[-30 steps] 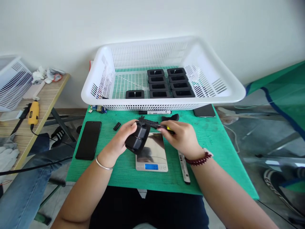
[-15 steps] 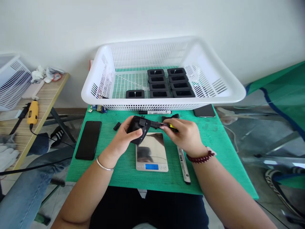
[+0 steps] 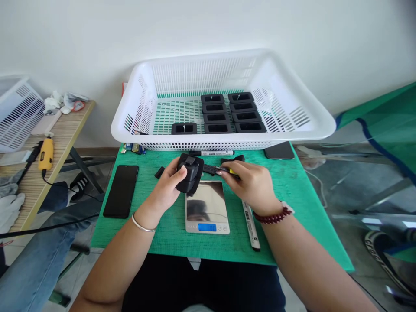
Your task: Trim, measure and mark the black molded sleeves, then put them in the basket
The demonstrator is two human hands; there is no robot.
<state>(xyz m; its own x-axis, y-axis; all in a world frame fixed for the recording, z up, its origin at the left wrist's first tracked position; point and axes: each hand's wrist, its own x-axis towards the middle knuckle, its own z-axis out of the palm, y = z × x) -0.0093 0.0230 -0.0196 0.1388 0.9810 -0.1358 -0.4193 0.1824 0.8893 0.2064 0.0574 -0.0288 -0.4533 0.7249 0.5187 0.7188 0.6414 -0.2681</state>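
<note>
My left hand is closed around a black moulded part above the upper left of a kitchen scale. The thumb presses on its side, and a raised block faces me. Just to the right, my right hand grips a utility knife with a yellow and black handle. Its tip points left toward the part, but whether it touches cannot be made out. Dark pieces lie behind the knife tip. Beneath my right hand is a white marker.
A white basket with several black rectangular parts stands behind my hands. A phone lies left, a dark flat device back right, another marker before the basket. Someone's jeans-clad leg is at left.
My left hand has turned the black part, so its raised block now faces me more, and the thumb has shifted left. The right hand with the knife has barely moved.
</note>
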